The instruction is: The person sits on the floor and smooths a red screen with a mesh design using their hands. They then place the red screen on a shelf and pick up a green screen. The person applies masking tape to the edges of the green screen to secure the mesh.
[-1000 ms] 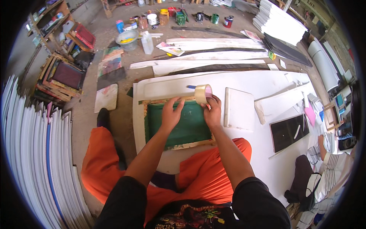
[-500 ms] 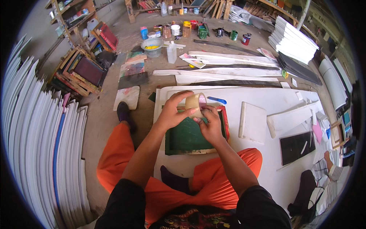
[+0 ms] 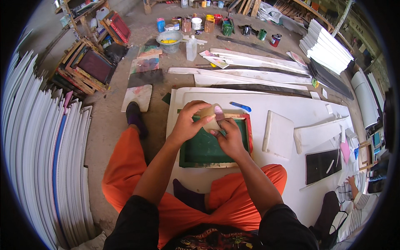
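Observation:
A roll of clear packing tape is held up in front of me, above a green screen-printing frame with a wooden rim. My left hand wraps around the roll from the left. The fingers of my right hand pinch the roll's near edge. The frame lies flat on a large white board on the floor, between my orange-trousered legs.
A blue utility knife lies on the white board behind the frame, and a white panel to its right. Paint pots and a bowl stand farther back. White panels are stacked along the left. Another person sits at lower right.
My view has shifted, so the frame and board sit lower and more central. Both hands stay on the tape roll and have drawn it nearer to me.

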### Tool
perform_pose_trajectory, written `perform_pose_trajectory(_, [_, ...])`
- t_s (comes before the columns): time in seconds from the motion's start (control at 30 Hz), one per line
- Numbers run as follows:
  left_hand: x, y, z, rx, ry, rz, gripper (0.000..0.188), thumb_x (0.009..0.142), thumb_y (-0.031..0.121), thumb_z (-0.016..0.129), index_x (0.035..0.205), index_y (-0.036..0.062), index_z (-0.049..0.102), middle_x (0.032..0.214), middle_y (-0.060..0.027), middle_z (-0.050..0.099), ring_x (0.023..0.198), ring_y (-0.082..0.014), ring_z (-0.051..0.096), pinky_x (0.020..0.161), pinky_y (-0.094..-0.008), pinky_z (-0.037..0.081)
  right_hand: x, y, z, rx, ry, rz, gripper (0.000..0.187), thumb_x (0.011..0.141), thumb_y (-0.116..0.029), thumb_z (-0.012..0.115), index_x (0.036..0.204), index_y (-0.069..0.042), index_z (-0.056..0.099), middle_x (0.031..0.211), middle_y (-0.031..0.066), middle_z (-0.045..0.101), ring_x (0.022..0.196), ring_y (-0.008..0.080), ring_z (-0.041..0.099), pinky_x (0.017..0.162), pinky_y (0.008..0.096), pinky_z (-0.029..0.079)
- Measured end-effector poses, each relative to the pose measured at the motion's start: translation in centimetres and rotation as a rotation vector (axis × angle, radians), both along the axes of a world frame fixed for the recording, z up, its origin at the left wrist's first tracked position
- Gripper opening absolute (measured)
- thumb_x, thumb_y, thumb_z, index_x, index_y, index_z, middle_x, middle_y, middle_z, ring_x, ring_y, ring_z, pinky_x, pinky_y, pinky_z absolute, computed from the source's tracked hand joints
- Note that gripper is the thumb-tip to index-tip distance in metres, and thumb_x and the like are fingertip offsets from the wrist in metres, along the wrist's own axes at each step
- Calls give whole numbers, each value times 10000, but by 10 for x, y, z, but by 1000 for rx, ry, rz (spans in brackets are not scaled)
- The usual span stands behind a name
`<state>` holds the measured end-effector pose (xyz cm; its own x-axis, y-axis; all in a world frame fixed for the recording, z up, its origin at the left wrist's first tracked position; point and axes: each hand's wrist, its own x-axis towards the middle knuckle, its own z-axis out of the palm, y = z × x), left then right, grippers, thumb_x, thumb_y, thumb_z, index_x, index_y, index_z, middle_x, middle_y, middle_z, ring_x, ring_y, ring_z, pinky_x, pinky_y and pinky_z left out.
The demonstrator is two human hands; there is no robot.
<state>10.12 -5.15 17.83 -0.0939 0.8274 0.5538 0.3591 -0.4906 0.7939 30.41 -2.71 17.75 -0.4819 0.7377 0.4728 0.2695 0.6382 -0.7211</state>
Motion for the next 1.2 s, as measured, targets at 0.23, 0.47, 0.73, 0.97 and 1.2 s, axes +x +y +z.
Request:
perform_pose_trajectory(0.23, [-1, 8, -23, -79, -121, 1, 227, 965, 117, 748, 1141, -10, 679, 1108, -117, 685, 1030, -207, 661, 900, -331, 527, 4, 3, -8, -54, -42, 50, 252, 835, -62, 822, 1052, -6, 707, 1008, 155, 672, 944, 347, 632, 817, 427, 523])
perform_pose_trajectory(0.47, [-3, 9, -40, -207, -97, 43, 170, 998, 119, 716, 1091, -15, 669, 1002, -83, 683, 895, -149, 624, 814, -297, 510, 14, 10, -18, -59, -182, 103, 302, 822, -125, 836, 1076, -37, 697, 1011, 151, 695, 982, 381, 638, 862, 481, 508])
perform_pose_trajectory(0.73, [1, 1, -67, -395, -172, -27, 194, 1059, 203, 651, 1084, 11, 651, 970, -42, 656, 887, -100, 575, 810, -289, 490, 26, 13, -40, -82, -185, 203, 263, 845, -126, 820, 1014, -21, 649, 964, 169, 656, 947, 399, 618, 823, 484, 487])
perform_pose_trajectory(0.97, [11, -1, -101, -413, -244, 99, 234, 1100, 234, 576, 1136, 11, 640, 955, -16, 609, 883, -92, 537, 820, -274, 465, 27, 12, -61, -163, -129, 182, 242, 855, -126, 811, 1012, -17, 663, 950, 185, 646, 938, 415, 616, 820, 477, 487])
perform_pose_trajectory(1.2, [33, -11, -107, -372, -9, 226, 299, 1038, 229, 656, 1195, -17, 720, 1003, -125, 627, 910, -209, 636, 840, -337, 517, 32, 22, -88, -229, -216, 198, 261, 861, -154, 788, 1068, -41, 675, 982, 187, 665, 993, 415, 624, 861, 490, 499])
